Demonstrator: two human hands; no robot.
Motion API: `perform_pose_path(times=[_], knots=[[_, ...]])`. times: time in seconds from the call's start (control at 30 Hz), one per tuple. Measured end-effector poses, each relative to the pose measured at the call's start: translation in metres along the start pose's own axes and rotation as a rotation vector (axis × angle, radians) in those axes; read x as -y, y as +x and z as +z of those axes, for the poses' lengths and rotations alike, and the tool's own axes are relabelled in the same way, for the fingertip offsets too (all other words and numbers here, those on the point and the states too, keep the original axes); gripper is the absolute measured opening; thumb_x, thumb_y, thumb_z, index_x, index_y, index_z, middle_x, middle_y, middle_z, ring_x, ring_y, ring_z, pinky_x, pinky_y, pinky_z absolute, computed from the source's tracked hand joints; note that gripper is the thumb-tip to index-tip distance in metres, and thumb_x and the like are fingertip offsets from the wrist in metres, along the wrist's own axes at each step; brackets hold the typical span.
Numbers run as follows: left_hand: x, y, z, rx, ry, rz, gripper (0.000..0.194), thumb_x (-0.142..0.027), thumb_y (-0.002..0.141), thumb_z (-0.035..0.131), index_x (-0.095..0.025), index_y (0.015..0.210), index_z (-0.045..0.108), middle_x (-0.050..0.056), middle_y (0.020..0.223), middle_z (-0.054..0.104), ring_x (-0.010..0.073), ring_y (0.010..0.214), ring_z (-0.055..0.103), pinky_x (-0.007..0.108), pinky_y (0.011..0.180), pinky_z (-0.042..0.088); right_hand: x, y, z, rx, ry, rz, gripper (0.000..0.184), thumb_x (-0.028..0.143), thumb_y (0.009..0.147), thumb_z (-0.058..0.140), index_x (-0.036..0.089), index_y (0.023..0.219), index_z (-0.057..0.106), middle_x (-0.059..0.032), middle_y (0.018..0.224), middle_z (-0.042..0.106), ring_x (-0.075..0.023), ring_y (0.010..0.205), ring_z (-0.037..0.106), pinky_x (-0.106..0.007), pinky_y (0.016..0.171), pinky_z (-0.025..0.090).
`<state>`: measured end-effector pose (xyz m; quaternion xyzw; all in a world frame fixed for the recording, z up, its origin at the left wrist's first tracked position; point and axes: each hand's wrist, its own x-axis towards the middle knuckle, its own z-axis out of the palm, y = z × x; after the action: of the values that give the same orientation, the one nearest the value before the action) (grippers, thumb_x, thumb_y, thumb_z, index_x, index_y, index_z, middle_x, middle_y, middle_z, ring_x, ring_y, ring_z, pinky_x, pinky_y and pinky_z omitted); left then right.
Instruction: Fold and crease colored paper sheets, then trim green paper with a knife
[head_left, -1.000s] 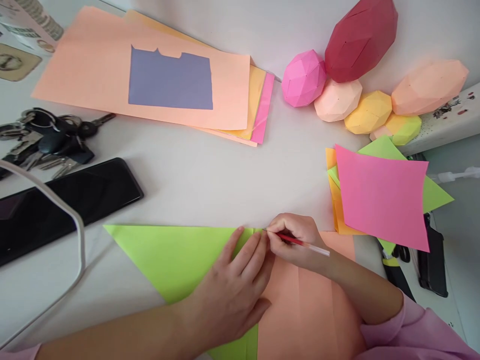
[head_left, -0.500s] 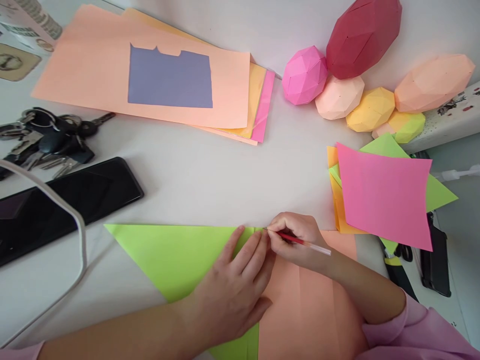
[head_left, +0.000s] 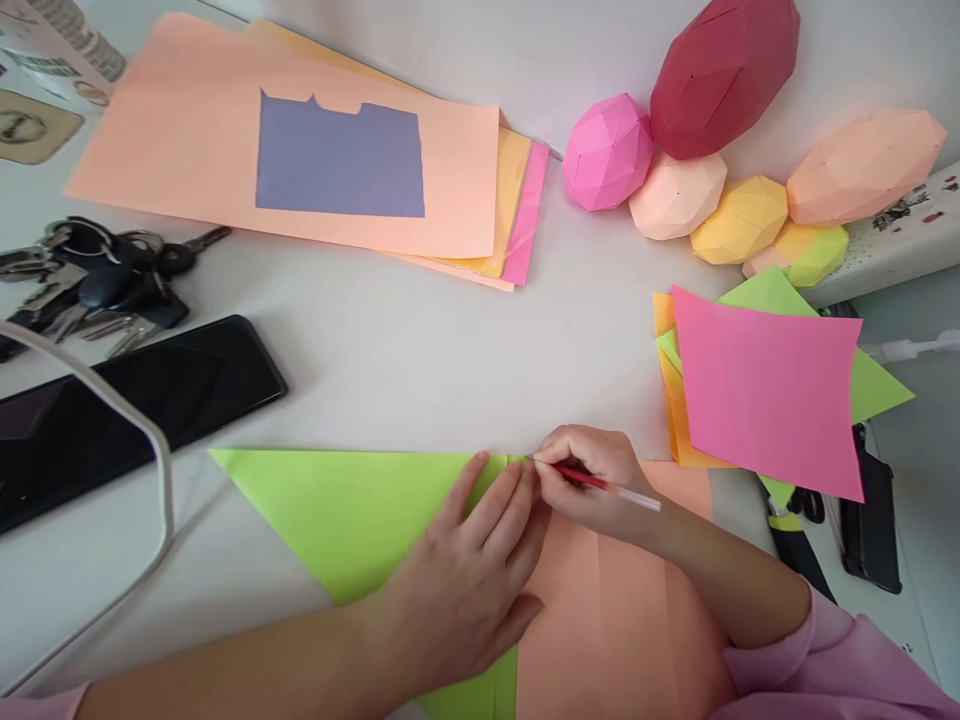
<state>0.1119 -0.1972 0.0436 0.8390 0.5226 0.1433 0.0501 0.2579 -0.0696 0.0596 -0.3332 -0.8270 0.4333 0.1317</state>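
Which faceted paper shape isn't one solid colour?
The lowest one in view: it's part peach, part yellow-green. The other five are each a single colour.

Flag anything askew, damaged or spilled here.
The purple piece on the peach sheet has a jagged far edge, unlike its straighter sides. At right, the pink sheet lies askew over green paper and orange paper. No spill shows.

Got a bunch of keys [head_left: 109, 275] toward the left edge of the counter [head_left: 420, 350], right by a black phone [head_left: 202, 380] with a white cable [head_left: 162, 500] crossing over. Also got faceted paper shapes [head_left: 724, 75] clustered toward the far right corner, a purple piece [head_left: 341, 160] on a big peach sheet [head_left: 187, 120] near the far edge, and a pink sheet [head_left: 772, 390] topping a messy stack.
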Motion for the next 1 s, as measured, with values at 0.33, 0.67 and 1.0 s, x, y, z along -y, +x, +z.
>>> perform_pose_path(times=[0.33,0.67,1.0], knots=[[0.001,0.000,0.000,0.008,-0.010,0.003,0.062,-0.052,0.090,0.040,-0.007,0.133,0.049,0.021,0.134,0.052,0.0351,0.130,0.039,0.056,0.113,0.015,0.003,0.001,-0.001,-0.020,0.006,-0.038,0.013,0.012,0.079,0.053,0.020,0.069,0.053,0.0022,0.067,0.061,-0.0089,0.058,0.055,-0.020,0.053,0.043],[0.002,-0.002,0.004,-0.038,-0.014,0.012,0.058,-0.053,0.089,0.042,-0.010,0.127,0.054,0.021,0.135,0.051,0.0354,0.130,0.040,0.058,0.112,0.018,-0.003,0.004,-0.002,-0.086,0.404,0.087,0.011,0.019,0.082,0.058,0.020,0.073,0.053,0.0036,0.065,0.055,-0.0074,0.049,0.046,-0.021,0.044,0.038],[0.021,0.009,0.002,-0.036,-0.037,0.074,0.059,-0.053,0.086,0.047,-0.008,0.124,0.056,0.023,0.128,0.054,0.0378,0.122,0.046,0.060,0.107,0.029,-0.008,-0.002,-0.023,-0.140,0.338,-0.067,0.019,0.036,0.096,0.048,0.022,0.100,0.060,-0.0035,0.087,0.068,-0.0121,0.065,0.062,-0.025,0.053,0.048]])
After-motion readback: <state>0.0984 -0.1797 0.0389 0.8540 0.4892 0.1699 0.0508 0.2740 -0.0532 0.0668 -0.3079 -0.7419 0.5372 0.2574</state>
